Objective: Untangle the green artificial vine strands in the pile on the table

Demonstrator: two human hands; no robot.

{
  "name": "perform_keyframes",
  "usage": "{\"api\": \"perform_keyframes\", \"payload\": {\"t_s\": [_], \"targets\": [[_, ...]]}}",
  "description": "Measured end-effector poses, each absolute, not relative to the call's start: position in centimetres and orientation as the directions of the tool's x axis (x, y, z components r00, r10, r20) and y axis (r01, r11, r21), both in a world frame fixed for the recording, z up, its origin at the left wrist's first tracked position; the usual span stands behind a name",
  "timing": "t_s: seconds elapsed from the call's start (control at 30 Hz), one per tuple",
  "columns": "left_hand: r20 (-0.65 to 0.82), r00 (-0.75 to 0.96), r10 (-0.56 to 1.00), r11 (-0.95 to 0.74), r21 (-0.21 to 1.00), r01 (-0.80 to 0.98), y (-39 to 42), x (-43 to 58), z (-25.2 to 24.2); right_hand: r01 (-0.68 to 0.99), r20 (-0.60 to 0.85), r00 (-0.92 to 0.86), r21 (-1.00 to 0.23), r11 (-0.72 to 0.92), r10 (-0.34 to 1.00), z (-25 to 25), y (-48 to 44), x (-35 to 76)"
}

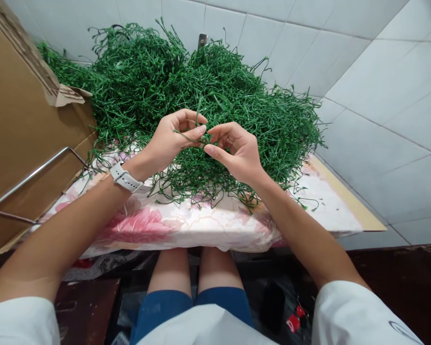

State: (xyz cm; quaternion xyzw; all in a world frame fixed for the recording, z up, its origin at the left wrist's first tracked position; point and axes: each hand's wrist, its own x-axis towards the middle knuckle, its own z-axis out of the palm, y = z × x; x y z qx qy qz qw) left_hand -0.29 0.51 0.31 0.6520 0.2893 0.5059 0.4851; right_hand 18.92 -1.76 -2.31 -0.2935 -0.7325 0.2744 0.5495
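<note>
Green, wiry strands [140, 81] lie in a broad tangled heap along the far side of the bench [201, 232], against the white tiled wall [380, 100], with loose ends straggling toward the near edge. Over the heap's near middle, the left hand [179, 132] pinches a single sprig [198, 110] between thumb and forefinger — one strand of it standing up. Just beside it, the right hand [233, 146] is loosely curled, thumb and forefinger slightly apart around the sprig's lower end; whether they grip it, I cannot tell. Floral cloth [140, 225] covers the bench — brown cardboard [21, 115] stands at left.
</note>
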Motion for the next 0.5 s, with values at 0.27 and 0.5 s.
{"api": "perform_keyframes", "payload": {"t_s": [0.27,0.5], "targets": [[0.35,0.386,0.853,-0.315,0.937,-0.154,0.3,0.0,-0.1,0.232,0.752,-0.15,-0.604,0.762,0.642,-2.3,-2.0,18.9],[0.228,0.404,0.886,-0.147,0.964,-0.223,0.0,-0.1,0.8,0.074,0.732,-0.152,-0.661,0.746,0.664,-2.5,-1.0,19.2]]}}
